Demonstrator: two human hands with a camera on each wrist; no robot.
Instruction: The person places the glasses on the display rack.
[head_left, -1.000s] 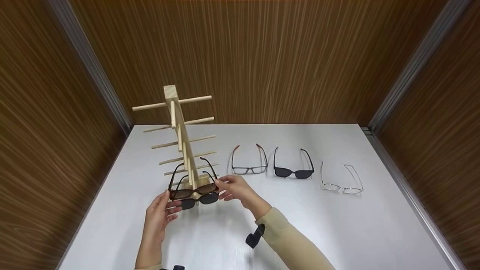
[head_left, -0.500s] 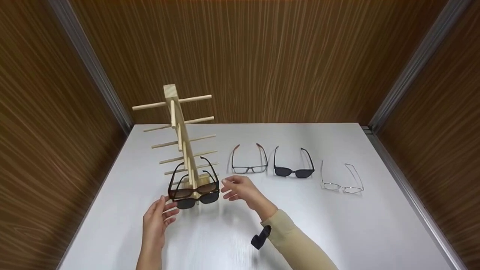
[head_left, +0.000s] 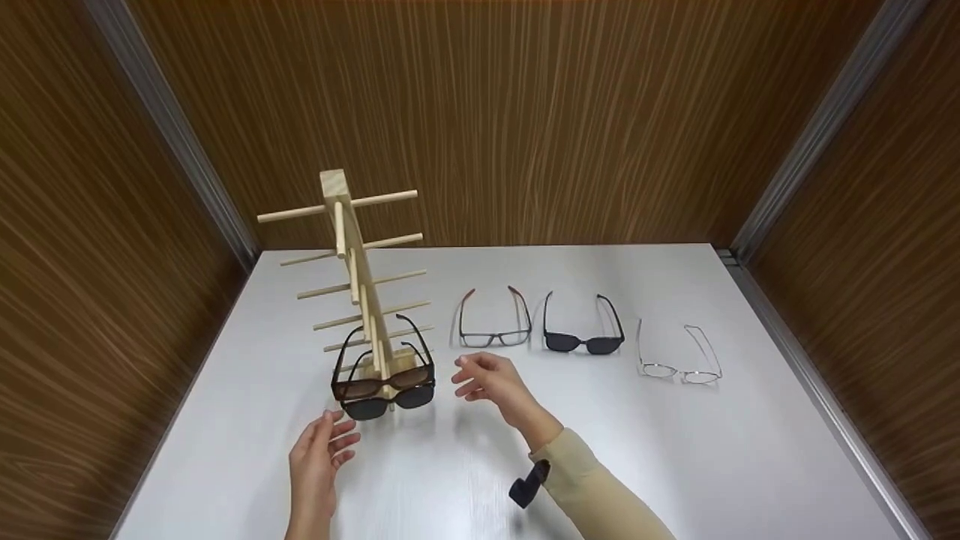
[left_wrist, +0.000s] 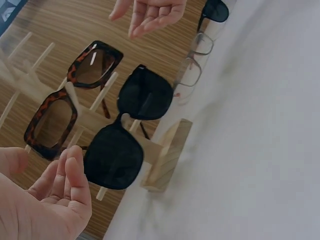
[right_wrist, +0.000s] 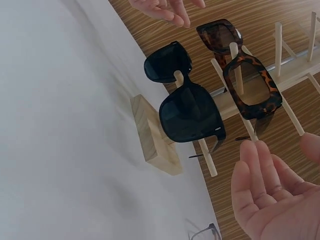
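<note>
Two pairs of sunglasses hang on the lower pegs of a wooden eyewear rack (head_left: pixel 334 185) at the left. The upper pair is tortoiseshell with brown lenses (left_wrist: pixel 51 122); below it is a black pair with dark lenses (right_wrist: pixel 192 114). In the head view my left hand (head_left: pixel 318 459) is just left of and below the black pair, its fingers relaxed and holding nothing. My right hand (head_left: pixel 496 381) hovers to the right of the rack, apart from both pairs, fingers loosely bent around nothing. Both wrist views show the fingers spread near the lenses.
On the white table (head_left: pixel 600 450) to the right lie glasses with red temple tips (head_left: pixel 495 339), black sunglasses (head_left: pixel 583 343) and thin wire-rimmed glasses (head_left: pixel 680 373). More pegs stick out of the rack's upper part. Wood-grain panels (head_left: pixel 480 120) enclose the table.
Both hands have let go of the tortoiseshell sunglasses and drawn away, the right hand to the right, the left hand downward. The sunglasses stay on the rack.
</note>
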